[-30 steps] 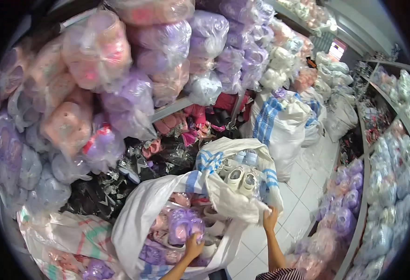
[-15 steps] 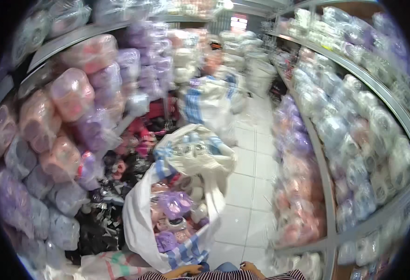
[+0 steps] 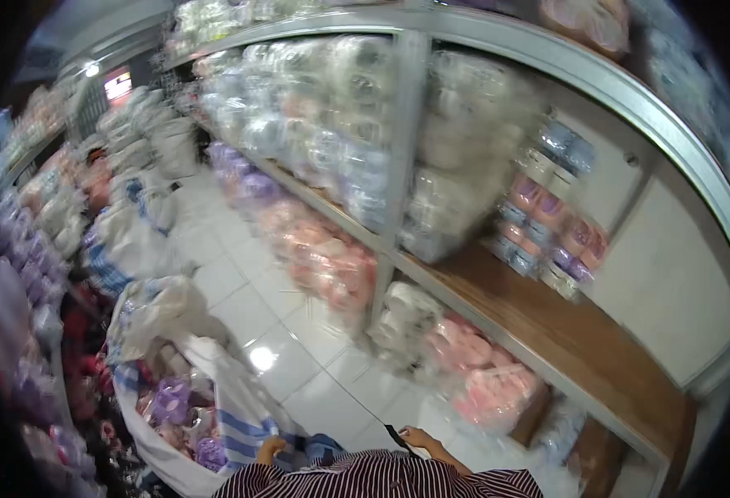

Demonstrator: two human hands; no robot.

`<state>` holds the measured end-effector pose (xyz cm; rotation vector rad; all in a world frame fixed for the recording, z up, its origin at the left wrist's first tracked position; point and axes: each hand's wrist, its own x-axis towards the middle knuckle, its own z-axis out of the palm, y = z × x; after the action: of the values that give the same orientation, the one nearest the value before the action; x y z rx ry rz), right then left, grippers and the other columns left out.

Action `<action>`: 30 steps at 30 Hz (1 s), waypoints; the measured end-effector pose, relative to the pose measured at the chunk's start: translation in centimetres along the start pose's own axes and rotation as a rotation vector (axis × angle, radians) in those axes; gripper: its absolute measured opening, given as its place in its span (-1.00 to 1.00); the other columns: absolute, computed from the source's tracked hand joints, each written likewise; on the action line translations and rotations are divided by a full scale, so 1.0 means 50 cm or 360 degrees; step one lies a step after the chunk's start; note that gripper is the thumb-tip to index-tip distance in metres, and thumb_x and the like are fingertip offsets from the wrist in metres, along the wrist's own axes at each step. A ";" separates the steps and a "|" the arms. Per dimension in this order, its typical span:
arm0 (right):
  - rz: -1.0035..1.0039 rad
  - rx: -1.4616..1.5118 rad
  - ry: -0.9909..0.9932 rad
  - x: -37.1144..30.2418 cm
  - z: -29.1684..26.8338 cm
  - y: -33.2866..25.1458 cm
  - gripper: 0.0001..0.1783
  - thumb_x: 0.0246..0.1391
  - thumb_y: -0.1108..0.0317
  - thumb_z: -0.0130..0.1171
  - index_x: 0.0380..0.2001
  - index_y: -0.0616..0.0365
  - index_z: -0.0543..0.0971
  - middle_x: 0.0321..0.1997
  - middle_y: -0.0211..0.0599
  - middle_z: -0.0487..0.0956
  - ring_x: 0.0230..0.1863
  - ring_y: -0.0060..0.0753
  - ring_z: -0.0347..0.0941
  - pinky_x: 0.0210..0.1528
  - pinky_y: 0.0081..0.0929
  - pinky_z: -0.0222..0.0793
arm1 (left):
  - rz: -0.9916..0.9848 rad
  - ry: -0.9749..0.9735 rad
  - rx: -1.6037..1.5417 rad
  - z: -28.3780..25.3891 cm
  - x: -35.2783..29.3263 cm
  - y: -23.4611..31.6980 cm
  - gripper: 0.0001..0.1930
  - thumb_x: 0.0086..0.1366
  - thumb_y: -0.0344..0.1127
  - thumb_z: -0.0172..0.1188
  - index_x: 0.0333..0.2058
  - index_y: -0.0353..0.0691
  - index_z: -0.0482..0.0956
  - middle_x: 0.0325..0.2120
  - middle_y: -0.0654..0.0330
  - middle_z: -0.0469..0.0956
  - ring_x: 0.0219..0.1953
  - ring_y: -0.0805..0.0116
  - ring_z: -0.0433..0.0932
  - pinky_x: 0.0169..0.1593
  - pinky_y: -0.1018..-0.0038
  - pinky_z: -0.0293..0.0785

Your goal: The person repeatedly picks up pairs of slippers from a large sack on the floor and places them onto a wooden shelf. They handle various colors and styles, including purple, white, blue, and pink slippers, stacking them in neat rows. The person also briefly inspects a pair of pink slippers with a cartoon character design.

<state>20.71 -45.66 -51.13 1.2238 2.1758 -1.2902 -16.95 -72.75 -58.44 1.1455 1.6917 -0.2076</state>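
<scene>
In front of me to the left stands a large white woven sack [image 3: 240, 378] with blue stripes, its mouth wide open. Inside are wrapped purple slippers [image 3: 171, 401] and other pink and pale pairs. My left hand [image 3: 271, 448] is by the sack's near right side; its fingers are too blurred to tell whether they grip the cloth. My right hand [image 3: 417, 438], closed, holds a narrow black strip [image 3: 396, 436] out over the floor; its exact kind does not show.
On the right run metal shelves [image 3: 406, 141] packed with bagged footwear. A brown shelf board [image 3: 539, 307] carries a stack of wrapped pairs [image 3: 539, 216]. Pink bundles [image 3: 498, 382] sit below it. More full sacks [image 3: 136, 232] line the white-tiled aisle [image 3: 290, 357].
My view has swung to the right, so the sack now lies further left and the right shelves fill more of the picture. The black strip now shows in my right hand.
</scene>
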 end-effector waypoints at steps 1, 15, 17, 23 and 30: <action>0.0071 0.0082 0.0065 -0.045 0.009 0.045 -0.55 0.05 0.06 -0.08 -0.08 0.08 0.46 -0.04 -0.16 0.47 -0.06 -0.10 0.40 0.00 -0.34 0.29 | 0.0045 -0.0017 0.0083 -0.008 0.023 0.039 -0.59 0.11 -0.17 0.05 -0.10 -0.30 0.43 -0.18 -0.08 0.48 -0.11 0.05 0.46 -0.05 0.32 0.36; 0.0351 0.0690 0.0997 -0.391 0.117 0.377 -0.70 0.03 0.15 -0.03 -0.24 0.03 0.52 -0.20 -0.12 0.51 -0.17 -0.21 0.47 -0.16 -0.30 0.40 | 0.1271 -0.0624 -0.0129 0.055 0.203 0.886 -0.49 0.21 -0.17 0.01 0.03 -0.41 0.26 -0.02 0.00 0.38 0.05 0.20 0.33 0.13 0.41 0.20; 0.0187 0.0796 0.1279 -0.388 0.028 0.345 -0.76 0.00 0.29 0.00 -0.27 0.14 0.51 -0.28 -0.11 0.53 -0.24 -0.23 0.49 -0.20 -0.36 0.41 | 0.1456 -0.0718 -0.0181 -0.005 0.183 1.012 -0.52 0.24 -0.19 -0.02 0.04 -0.40 0.25 -0.02 0.02 0.38 0.05 0.21 0.32 0.13 0.41 0.18; -0.0256 0.0332 0.1956 -0.347 -0.390 0.262 -0.84 -0.05 0.36 0.08 -0.36 0.16 0.49 -0.38 -0.13 0.51 -0.33 -0.06 0.46 -0.33 -0.31 0.38 | 0.2091 -0.0843 -0.0591 -0.242 0.274 1.292 -0.59 0.29 -0.25 -0.07 0.06 -0.33 0.25 0.02 0.05 0.32 0.09 0.30 0.27 0.16 0.42 0.15; -0.0305 -0.0246 0.2099 -0.295 -0.836 0.258 -0.69 -0.11 0.40 0.09 -0.21 0.19 0.43 -0.13 -0.12 0.41 -0.08 -0.04 0.34 -0.08 -0.26 0.29 | 0.1986 0.0534 0.0178 -0.511 0.303 1.576 -0.35 0.13 -0.18 0.10 0.15 -0.30 0.09 0.16 -0.03 0.11 0.18 0.10 0.14 0.16 0.18 0.11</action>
<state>45.33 -15.47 -26.36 2.1905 3.1592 -0.2142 26.46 -6.45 -29.96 2.1744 0.9447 0.7065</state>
